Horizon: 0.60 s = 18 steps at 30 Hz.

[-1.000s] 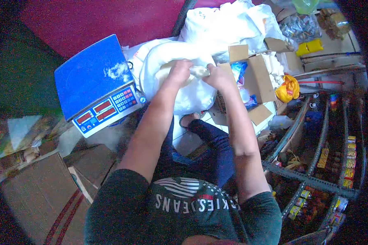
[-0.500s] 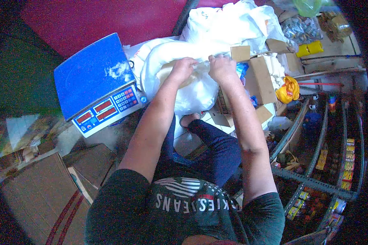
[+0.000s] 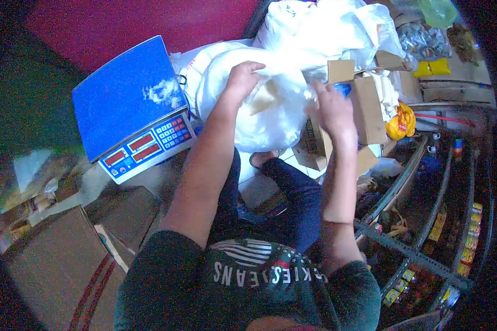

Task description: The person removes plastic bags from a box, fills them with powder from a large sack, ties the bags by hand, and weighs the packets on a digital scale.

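Note:
A large translucent white plastic bag (image 3: 270, 129) sits in front of me, with something pale yellowish (image 3: 264, 98) showing through or inside it. At the bag's upper left, my left hand (image 3: 244, 81) has its fingers closed on the plastic near the mouth. My right hand (image 3: 334, 110) is at the bag's right side, beside an open cardboard box (image 3: 367, 110). Motion blurs its fingers, so I cannot tell whether they grip the plastic. Left of the bag stands a digital scale (image 3: 130, 91) with a blue platform, white powder smears on it and lit red displays.
More full white bags (image 3: 315, 33) stand behind. To the right are a yellow-orange plastic bag (image 3: 401, 122) and metal shelving (image 3: 414, 254) with small packets. Flattened cardboard (image 3: 55, 259) lies at lower left. A maroon surface (image 3: 143, 22) spans the back.
My right hand has moved right and slightly down, away from my left hand. My left hand has shifted little. The bag looks fuller and rounder between them, and the view has shifted slightly.

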Tool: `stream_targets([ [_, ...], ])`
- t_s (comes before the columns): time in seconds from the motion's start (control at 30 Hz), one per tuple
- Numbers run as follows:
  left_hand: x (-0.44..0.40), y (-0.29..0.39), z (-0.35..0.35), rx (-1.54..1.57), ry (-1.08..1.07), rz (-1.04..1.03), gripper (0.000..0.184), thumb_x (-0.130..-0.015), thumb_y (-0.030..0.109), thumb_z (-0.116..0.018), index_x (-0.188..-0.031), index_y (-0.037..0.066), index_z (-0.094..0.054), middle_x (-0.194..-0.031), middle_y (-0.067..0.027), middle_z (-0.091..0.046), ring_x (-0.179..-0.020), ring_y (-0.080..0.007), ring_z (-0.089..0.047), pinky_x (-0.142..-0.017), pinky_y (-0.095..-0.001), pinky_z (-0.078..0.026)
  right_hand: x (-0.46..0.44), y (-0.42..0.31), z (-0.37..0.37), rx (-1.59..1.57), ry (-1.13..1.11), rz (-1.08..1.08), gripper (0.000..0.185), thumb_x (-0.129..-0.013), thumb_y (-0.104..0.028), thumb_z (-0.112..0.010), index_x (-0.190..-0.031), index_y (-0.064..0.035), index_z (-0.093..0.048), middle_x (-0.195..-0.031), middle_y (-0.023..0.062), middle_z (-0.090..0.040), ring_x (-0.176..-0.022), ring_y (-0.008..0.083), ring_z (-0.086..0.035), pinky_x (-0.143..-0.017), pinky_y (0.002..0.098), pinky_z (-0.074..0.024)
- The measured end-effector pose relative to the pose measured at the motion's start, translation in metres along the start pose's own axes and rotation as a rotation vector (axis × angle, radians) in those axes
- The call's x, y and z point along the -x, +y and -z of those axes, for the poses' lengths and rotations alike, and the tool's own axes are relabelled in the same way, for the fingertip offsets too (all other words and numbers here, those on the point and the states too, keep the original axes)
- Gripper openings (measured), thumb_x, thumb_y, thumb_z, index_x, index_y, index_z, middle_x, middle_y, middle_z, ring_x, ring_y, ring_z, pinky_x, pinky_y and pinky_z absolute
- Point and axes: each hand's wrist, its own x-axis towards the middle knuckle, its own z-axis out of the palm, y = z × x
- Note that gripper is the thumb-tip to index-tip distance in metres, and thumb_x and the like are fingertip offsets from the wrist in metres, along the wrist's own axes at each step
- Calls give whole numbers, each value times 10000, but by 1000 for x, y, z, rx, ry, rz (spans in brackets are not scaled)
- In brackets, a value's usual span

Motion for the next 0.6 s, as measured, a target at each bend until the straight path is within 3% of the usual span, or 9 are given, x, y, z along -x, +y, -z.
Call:
stream_targets([
  [0.17,-3,22,17,75,70,-85,363,-677,-4,-489,-1009,1,-635,-1056,-150,-610,-920,-234,-598,-814,-290,-461,-56,-22,-140,115,-293,37,628,-702,-313,-689,-1272,-224,-440,-1200,78,-496,-1162,249,-441,-957,482,-323],
  [0.23,-4,25,21,131,91,-62,374,-672,-8,-482,-1015,-1,-633,-1046,-148,-612,-880,-222,-604,-776,-279,-474,-80,-23,-197,90,-151,95,361,-847,-239,-487,-1204,-189,-471,-1157,107,-520,-1136,275,-461,-918,541,-312],
  [0.33,-7,24,27,207,120,-54,379,-668,-14,-486,-1016,3,-636,-1034,-122,-614,-788,-163,-595,-708,-253,-481,-118,-21,-242,174,-33,73,332,-861,-212,-457,-1191,-195,-490,-1164,105,-515,-1116,274,-478,-928,531,-304],
  [0.43,-9,25,32,174,119,-78,383,-671,-21,-484,-1020,15,-639,-1036,-93,-614,-775,-141,-589,-712,-238,-474,-151,-27,-264,167,-139,52,387,-827,-284,-529,-1207,-219,-493,-1208,76,-500,-1129,269,-478,-919,550,-317],
  [0.5,-8,29,32,96,102,-102,382,-680,-29,-473,-1023,14,-635,-1044,-100,-613,-818,-157,-603,-759,-251,-475,-164,-36,-276,28,-338,156,480,-776,-344,-592,-1231,-242,-478,-1249,48,-480,-1170,254,-446,-918,554,-329],
  [0.53,-7,32,32,100,86,-54,400,-666,-18,-490,-1039,21,-628,-1065,-106,-606,-947,-197,-579,-834,-273,-451,-168,-42,-279,-41,-435,207,529,-751,-374,-624,-1243,-253,-471,-1270,35,-470,-1190,246,-431,-918,556,-335],
  [0.6,-11,24,27,138,55,-9,407,-664,-8,-492,-1049,24,-622,-1078,-111,-601,-991,-214,-564,-862,-285,-438,-161,-69,-280,-173,-490,243,642,-682,-422,-684,-1262,-272,-454,-1297,13,-457,-1207,245,-420,-925,553,-348],
])
